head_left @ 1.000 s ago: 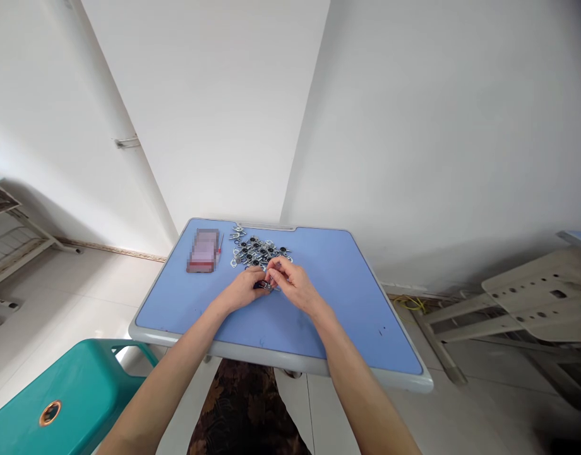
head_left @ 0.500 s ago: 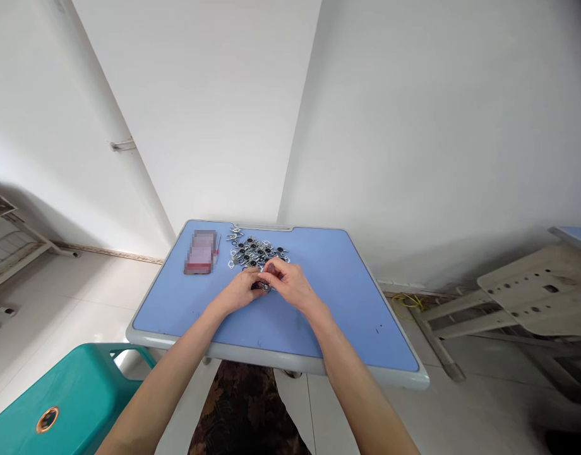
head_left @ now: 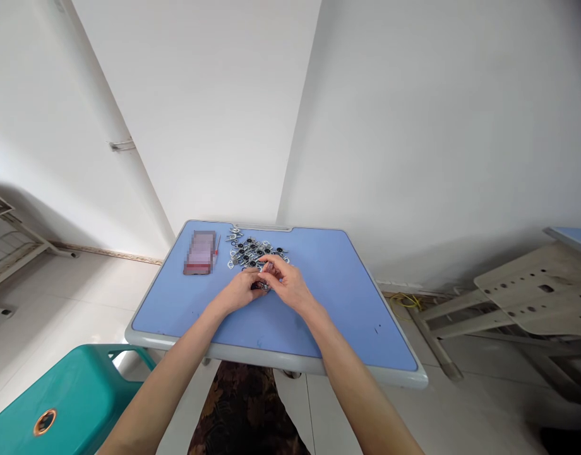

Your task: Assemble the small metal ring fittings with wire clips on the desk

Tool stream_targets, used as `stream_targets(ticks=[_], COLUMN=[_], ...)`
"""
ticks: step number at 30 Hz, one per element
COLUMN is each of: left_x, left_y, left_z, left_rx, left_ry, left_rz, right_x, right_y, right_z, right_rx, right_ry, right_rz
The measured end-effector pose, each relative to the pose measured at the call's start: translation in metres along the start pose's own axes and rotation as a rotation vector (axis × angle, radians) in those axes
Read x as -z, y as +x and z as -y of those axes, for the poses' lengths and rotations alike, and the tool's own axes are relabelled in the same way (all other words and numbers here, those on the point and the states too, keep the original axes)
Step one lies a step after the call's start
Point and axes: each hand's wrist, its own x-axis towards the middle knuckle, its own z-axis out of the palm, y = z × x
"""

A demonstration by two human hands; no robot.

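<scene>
My left hand (head_left: 240, 290) is closed around a small metal part (head_left: 264, 286), low over the near side of a pile. Its exact kind is hidden by the fingers. Against it, my right hand (head_left: 287, 282) has thumb and fingers curled together at the same part; whether it pinches a separate piece cannot be made out. Just beyond both hands lies the heap of small metal hardware (head_left: 252, 251), with silver plates, rings and black round pieces. A few silver fork-shaped pieces (head_left: 234, 234) lie at its far left.
On the blue table (head_left: 347, 303), a phone (head_left: 200, 253) with a blurred screen lies left of the pile, beside a thin red-and-silver tool (head_left: 217, 249). A green stool (head_left: 77, 392) stands at the lower left. White walls rise behind; a beige metal frame (head_left: 532, 303) is at right.
My right hand's fingers have spread and shifted slightly at the small metal part. My left hand stays where it was, and the pile looks the same.
</scene>
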Motion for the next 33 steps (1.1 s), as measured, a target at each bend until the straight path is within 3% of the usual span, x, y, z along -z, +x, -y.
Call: stream_targets(ticks=[4, 11, 20, 27, 33], left_x=[0.001, 0.000, 0.000, 0.002, 0.001], left_y=[0.000, -0.001, -0.001, 0.001, 0.001], left_z=[-0.001, 0.000, 0.000, -0.001, 0.001], left_rx=[-0.028, -0.019, 0.002, -0.023, 0.007], left_ry=[0.001, -0.004, 0.025, -0.011, -0.033], left_rz=[-0.003, -0.001, -0.001, 0.002, 0.014], right_x=[0.004, 0.003, -0.001, 0.005, 0.013], right_y=[-0.001, 0.002, 0.003, 0.004, 0.003], right_z=[0.005, 0.002, 0.002, 0.004, 0.011], right_rx=[0.011, 0.010, 0.016, -0.019, 0.054], right_ry=[0.018, -0.004, -0.040, 0.032, 0.018], right_rz=[0.056, -0.088, -0.146, 0.001, 0.128])
